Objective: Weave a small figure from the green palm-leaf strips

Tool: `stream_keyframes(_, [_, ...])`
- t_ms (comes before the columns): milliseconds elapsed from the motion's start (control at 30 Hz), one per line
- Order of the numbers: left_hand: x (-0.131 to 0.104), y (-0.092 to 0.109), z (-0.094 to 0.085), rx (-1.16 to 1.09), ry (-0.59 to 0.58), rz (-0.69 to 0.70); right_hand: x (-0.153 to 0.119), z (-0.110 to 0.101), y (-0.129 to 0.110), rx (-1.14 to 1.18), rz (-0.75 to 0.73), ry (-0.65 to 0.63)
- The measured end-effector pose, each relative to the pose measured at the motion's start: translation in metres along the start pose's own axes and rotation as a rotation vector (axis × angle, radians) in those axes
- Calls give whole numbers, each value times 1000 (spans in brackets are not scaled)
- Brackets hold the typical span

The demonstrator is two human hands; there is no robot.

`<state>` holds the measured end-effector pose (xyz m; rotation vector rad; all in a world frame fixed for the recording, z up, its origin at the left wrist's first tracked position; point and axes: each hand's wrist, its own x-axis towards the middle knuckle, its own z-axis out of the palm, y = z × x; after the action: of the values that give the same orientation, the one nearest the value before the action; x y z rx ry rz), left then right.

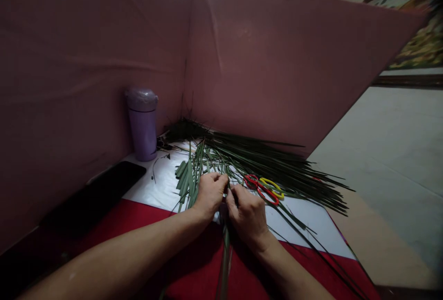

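Near the middle, my left hand (210, 192) is closed, its thumb and fingertips pinched on green leaf strips (225, 240). Close to its right, my right hand (248, 212) is closed around the same strips, fingers curled. The strips run down between my wrists toward the bottom edge. Behind my hands lie loose, shorter green leaves (188, 177), and a large bundle of long dark leaves (277, 159) stretches to the right. Scissors with red handles (265, 190) and a yellow-handled pair (273, 187) lie just beyond my right hand. The exact fingertip grip is too small to tell.
A purple tumbler (143, 129) stands at the left back of the white sheet (311, 221). A dark flat object (117, 180) lies left of it. Pink panels (263, 69) rise behind and at the left. Red cloth (194, 263) covers the front.
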<state>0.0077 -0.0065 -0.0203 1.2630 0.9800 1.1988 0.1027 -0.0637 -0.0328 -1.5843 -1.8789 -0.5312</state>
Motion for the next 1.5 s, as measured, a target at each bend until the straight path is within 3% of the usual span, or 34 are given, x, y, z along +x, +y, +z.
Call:
stream_keyframes(433, [-3,1,1,91,16,-11,-1,0,1,71,22,-11])
stream_keyframes(667, [-3,-2,2,113,12,-53,-3,1,2,226,33,-52])
stream_keyframes(933, [1,3,0,-105,-100,-181,0,1,4,388,128,-57])
stream_keyframes(1033, [6,9,-4,-136,2,-96,-1,2,4,401,151,-67])
stream_keyframes(1133, [14,16,-11,15,110,158,-2,3,5,403,156,-88])
stream_keyframes(1233, [22,22,-18,186,54,320,-2,2,5,411,125,-101])
stream_keyframes(1300, [27,23,-21,266,-22,333,-1,1,5,427,103,-105])
stream_keyframes(1500, [36,24,-26,297,-87,262,-1,0,4,470,99,-106])
